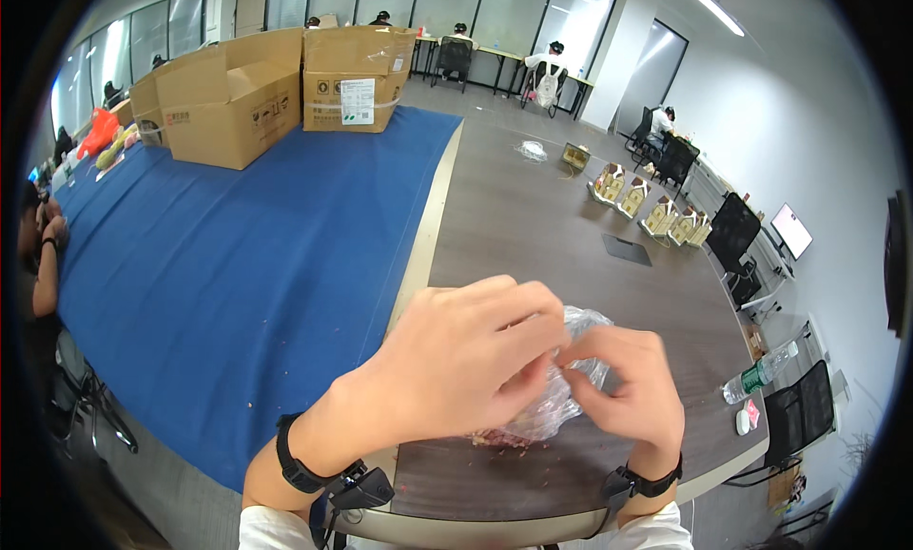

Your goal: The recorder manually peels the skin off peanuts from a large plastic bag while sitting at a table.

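Note:
A crumpled clear plastic bag [554,410] stands on the dark tabletop in front of me. Small reddish-brown pieces [504,440] show at its base, some of them loose on the table. My left hand [466,355] reaches over the bag from the left, its fingers curled and closed at the bag's top. From the right, my right hand [630,379] meets it there, thumb and forefinger pinching the plastic. The two sets of fingertips nearly touch, and the exact grip is partly hidden and slightly blurred. Each wrist wears a black strap with a small device.
Blue cloth [285,265] covers the table's left side, with cardboard boxes [228,108] at its far end. Several small house-shaped models [632,196] line the far right, near a dark flat pad [627,250]. A water bottle [761,372] lies at the right edge. A person [43,255] sits at far left.

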Available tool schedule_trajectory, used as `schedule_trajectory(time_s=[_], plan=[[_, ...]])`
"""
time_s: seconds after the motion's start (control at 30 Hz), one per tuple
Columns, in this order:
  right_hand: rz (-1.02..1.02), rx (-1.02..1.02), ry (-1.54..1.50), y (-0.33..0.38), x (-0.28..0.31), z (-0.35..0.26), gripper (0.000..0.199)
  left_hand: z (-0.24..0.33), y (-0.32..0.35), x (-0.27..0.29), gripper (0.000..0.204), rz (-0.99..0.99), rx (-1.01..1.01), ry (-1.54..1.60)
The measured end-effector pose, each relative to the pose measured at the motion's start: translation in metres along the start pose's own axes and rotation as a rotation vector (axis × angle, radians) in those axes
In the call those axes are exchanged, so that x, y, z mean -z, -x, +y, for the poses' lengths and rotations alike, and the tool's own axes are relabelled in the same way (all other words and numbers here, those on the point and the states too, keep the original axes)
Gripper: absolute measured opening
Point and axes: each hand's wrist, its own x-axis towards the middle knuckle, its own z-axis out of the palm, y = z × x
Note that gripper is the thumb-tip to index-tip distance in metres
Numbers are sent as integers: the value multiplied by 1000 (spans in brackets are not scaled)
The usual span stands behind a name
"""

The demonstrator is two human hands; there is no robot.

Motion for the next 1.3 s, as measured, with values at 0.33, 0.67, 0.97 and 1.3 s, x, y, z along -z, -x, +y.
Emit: schedule_trajectory(time_s=[0.33, 0.67, 0.97, 1.3], plan=[[-318, -85, 70, 1, -32, 51, 32, 4, -1, -5, 20, -148, 36, -28], [488, -617, -1812, 34, -35, -17, 62, -7, 11, -64, 57, -220, 16, -278], [414, 209, 81, 11, -63, -5, 64, 70, 33, -68, 73, -12, 806, 1463], [416, -468, -1753, 42, -45, -68, 86, 6, 49, -54, 57, -155, -63, -397]])
